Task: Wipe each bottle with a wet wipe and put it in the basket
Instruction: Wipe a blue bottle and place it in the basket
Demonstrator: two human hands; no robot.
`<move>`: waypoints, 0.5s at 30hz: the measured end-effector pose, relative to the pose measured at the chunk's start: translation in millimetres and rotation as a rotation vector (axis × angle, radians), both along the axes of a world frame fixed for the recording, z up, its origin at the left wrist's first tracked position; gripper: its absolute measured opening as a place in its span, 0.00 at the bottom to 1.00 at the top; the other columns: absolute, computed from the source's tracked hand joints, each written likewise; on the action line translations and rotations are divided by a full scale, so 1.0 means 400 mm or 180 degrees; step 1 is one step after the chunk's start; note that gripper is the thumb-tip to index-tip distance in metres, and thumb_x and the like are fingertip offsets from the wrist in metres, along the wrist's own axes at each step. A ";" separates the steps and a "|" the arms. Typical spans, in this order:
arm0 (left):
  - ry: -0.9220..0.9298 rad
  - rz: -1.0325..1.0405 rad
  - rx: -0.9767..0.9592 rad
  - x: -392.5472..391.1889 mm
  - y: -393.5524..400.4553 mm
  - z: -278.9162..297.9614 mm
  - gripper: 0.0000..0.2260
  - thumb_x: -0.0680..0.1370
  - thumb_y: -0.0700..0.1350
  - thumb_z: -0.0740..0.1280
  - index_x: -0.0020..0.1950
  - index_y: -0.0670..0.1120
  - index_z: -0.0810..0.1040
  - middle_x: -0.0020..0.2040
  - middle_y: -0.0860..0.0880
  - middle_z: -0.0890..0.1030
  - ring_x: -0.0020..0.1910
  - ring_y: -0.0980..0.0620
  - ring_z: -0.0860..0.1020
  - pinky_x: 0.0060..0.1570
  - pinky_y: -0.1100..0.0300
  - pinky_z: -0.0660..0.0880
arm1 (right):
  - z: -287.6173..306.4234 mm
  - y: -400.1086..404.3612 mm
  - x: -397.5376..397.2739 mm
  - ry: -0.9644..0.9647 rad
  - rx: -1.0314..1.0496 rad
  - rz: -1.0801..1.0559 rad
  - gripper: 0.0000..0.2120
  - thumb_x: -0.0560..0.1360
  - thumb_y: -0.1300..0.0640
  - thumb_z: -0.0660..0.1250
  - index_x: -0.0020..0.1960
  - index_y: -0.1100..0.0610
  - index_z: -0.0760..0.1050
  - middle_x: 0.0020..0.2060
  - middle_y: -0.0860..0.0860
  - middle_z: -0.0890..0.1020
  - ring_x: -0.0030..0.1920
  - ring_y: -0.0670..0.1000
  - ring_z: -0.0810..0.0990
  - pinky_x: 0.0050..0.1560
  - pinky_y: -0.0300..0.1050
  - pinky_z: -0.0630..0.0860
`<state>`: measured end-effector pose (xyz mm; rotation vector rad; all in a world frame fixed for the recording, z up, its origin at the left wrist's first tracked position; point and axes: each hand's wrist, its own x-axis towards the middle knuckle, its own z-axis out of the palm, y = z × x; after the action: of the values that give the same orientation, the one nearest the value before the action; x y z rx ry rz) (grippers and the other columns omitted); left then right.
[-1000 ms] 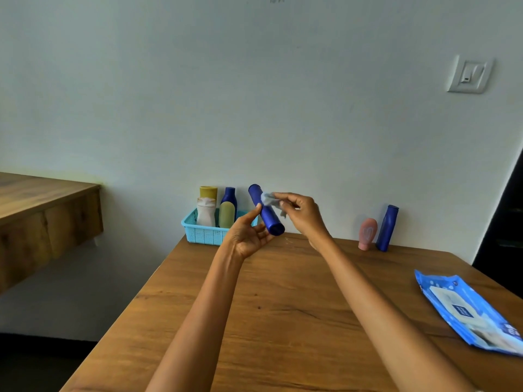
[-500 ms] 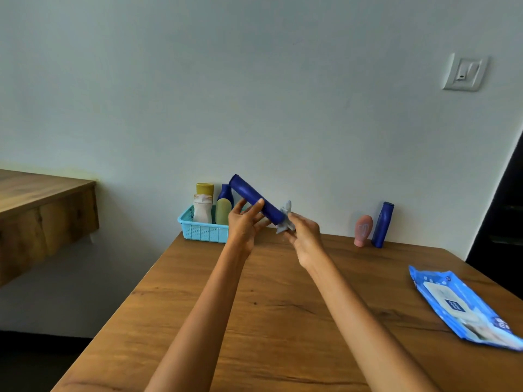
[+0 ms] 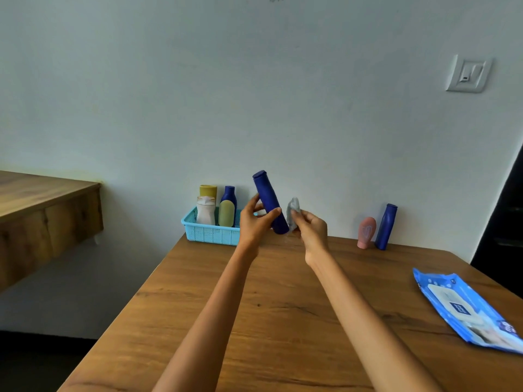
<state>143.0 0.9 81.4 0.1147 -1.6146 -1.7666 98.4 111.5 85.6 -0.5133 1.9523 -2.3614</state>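
Head view, left to right. At the far left edge, a second wooden counter, set against a pale blue-white wall, dark floor below. Across the lower centre and right, a brown wooden table with visible grain, running back to the wall.

At the table's far left corner, left of frame centre, a light blue plastic basket holding three upright bottles — a yellow-capped bottle at the back, a white bottle in front of it, and a blue-necked bottle with a yellow-green body beside them.

Just right of the basket, raised above the table near frame centre, the left hand, thumb and fingers curled round the lower half of a dark blue bottle; bottle tilted, top leaning toward the upper left, partly covering the basket's right end. Close beside its lower end, the right hand pinching a crumpled grey wet wipe; whether wipe and bottle touch cannot be told.

Further right, against the wall, a pink bottle and just beside it another dark blue bottle, both upright. High on the wall at upper right, a white switch plate. At the right edge, a dark doorway — and, lower right on the table, a blue pack of wipes lying flat.
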 end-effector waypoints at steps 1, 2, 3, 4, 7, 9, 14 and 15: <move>-0.0076 -0.0122 -0.0011 0.000 0.004 0.000 0.28 0.73 0.41 0.71 0.71 0.44 0.66 0.55 0.44 0.79 0.50 0.53 0.80 0.47 0.57 0.80 | 0.009 -0.006 0.002 0.0261 0.0131 -0.0003 0.13 0.76 0.52 0.66 0.56 0.58 0.79 0.46 0.52 0.83 0.46 0.50 0.80 0.46 0.45 0.77; -0.0122 -0.0238 0.0027 -0.001 0.007 0.002 0.28 0.74 0.42 0.71 0.71 0.44 0.66 0.53 0.44 0.81 0.50 0.51 0.81 0.50 0.54 0.80 | 0.017 -0.010 0.004 0.0523 0.0331 0.0014 0.12 0.77 0.52 0.64 0.58 0.56 0.78 0.46 0.49 0.82 0.47 0.48 0.80 0.46 0.44 0.77; -0.0141 -0.0329 0.0124 0.000 0.008 0.004 0.27 0.74 0.42 0.71 0.71 0.44 0.66 0.52 0.44 0.81 0.50 0.50 0.81 0.52 0.50 0.79 | 0.024 -0.014 0.009 0.0767 0.0550 0.0032 0.12 0.78 0.53 0.62 0.59 0.54 0.77 0.47 0.47 0.81 0.46 0.45 0.79 0.47 0.42 0.77; -0.0140 -0.0399 0.0268 0.001 0.007 0.007 0.27 0.74 0.43 0.71 0.71 0.44 0.66 0.51 0.44 0.82 0.50 0.48 0.82 0.51 0.48 0.79 | 0.028 -0.014 0.013 0.0973 0.0737 0.0026 0.13 0.79 0.53 0.61 0.61 0.54 0.76 0.47 0.45 0.80 0.46 0.44 0.79 0.47 0.41 0.77; -0.0142 -0.0463 0.0693 0.011 -0.007 0.019 0.26 0.75 0.43 0.70 0.71 0.44 0.66 0.52 0.43 0.81 0.47 0.48 0.82 0.37 0.58 0.80 | 0.024 0.005 0.021 0.1351 0.0961 -0.0060 0.13 0.77 0.53 0.64 0.59 0.55 0.78 0.46 0.44 0.80 0.46 0.43 0.79 0.47 0.38 0.76; -0.0214 -0.0366 0.0794 0.017 -0.016 0.021 0.26 0.75 0.42 0.69 0.71 0.44 0.65 0.49 0.46 0.80 0.43 0.51 0.81 0.29 0.64 0.77 | 0.005 0.028 0.024 0.1523 0.1074 -0.0105 0.11 0.75 0.54 0.66 0.56 0.55 0.80 0.43 0.44 0.82 0.42 0.42 0.79 0.43 0.37 0.75; -0.0575 -0.0196 0.0920 0.020 -0.023 -0.003 0.28 0.76 0.43 0.68 0.73 0.45 0.63 0.52 0.47 0.76 0.40 0.55 0.77 0.26 0.65 0.75 | -0.063 0.077 0.016 0.1511 0.1467 -0.0021 0.08 0.74 0.58 0.68 0.51 0.55 0.82 0.39 0.44 0.82 0.41 0.45 0.80 0.41 0.40 0.76; -0.0615 -0.0185 0.0951 0.022 -0.025 -0.006 0.28 0.76 0.43 0.69 0.73 0.45 0.63 0.54 0.46 0.75 0.40 0.55 0.77 0.27 0.64 0.75 | -0.078 0.086 0.013 0.1509 0.1636 0.0049 0.07 0.74 0.58 0.68 0.51 0.55 0.82 0.39 0.43 0.80 0.41 0.44 0.79 0.40 0.38 0.75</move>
<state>151.8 -9.1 78.9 0.3927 -1.4857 -2.0871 103.6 145.7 54.5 -1.1014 2.6023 -1.7162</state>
